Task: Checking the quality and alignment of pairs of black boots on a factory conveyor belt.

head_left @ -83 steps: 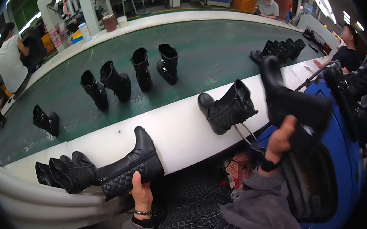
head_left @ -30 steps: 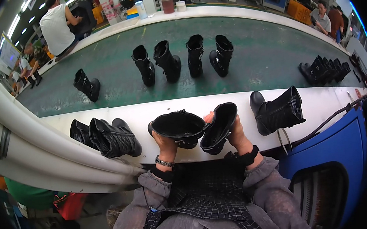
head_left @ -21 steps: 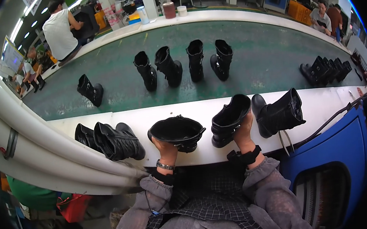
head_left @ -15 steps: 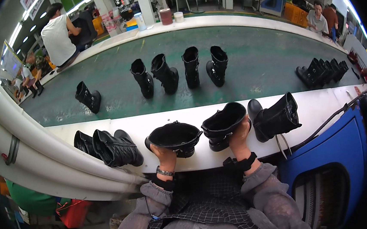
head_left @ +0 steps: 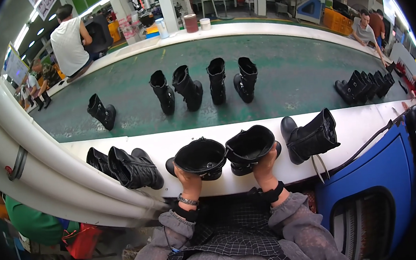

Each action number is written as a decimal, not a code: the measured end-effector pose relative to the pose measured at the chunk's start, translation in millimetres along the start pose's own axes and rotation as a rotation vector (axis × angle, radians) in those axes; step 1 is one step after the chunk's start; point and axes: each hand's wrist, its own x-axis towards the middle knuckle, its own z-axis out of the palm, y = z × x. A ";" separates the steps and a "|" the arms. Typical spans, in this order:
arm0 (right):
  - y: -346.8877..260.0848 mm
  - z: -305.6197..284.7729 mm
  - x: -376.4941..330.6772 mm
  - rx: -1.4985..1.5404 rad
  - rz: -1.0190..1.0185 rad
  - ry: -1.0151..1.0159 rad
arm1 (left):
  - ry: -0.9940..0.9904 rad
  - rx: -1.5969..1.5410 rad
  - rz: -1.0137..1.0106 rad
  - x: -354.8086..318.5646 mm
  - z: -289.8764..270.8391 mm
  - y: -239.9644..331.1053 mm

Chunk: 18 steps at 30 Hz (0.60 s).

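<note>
Two black buckled boots stand side by side before me on the white ledge (head_left: 173, 190), their wide tops tipped toward me. My left hand (head_left: 189, 181) is closed round the outer side of the left boot (head_left: 201, 156). Round the outer side of the right boot (head_left: 250, 146) my right hand (head_left: 265, 167) is closed likewise. The fingers of both hands are partly hidden by the boots. The two tops meet or nearly meet in the middle. Another black boot (head_left: 311, 134) leans to the right of my right hand, its toe pointing away.
Several black boots (head_left: 132, 167) sit on the ledge at left, beside thick white pipes (head_left: 68, 155). Beyond runs a green conveyor belt (head_left: 137, 106) bearing several upright boots (head_left: 188, 88) and a boot cluster (head_left: 366, 86) at right. A blue machine (head_left: 367, 166) borders the right; co-workers are beyond the belt.
My right hand has brought the right boot leftward, closing the gap to the left boot. The left boot's top has turned slightly. At far right, a co-worker has stretched an arm toward the belt.
</note>
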 end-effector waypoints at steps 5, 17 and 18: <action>3.9 -8.5 -2.6 0.596 0.223 -0.091 | -0.251 -0.242 0.106 12.4 -13.4 29.3; -18.4 -31.5 33.6 0.332 0.243 -0.392 | -0.406 -0.320 -0.084 44.9 3.1 63.7; -22.1 -33.6 36.9 0.329 0.239 -0.392 | -0.391 -0.482 -0.176 47.6 6.5 65.8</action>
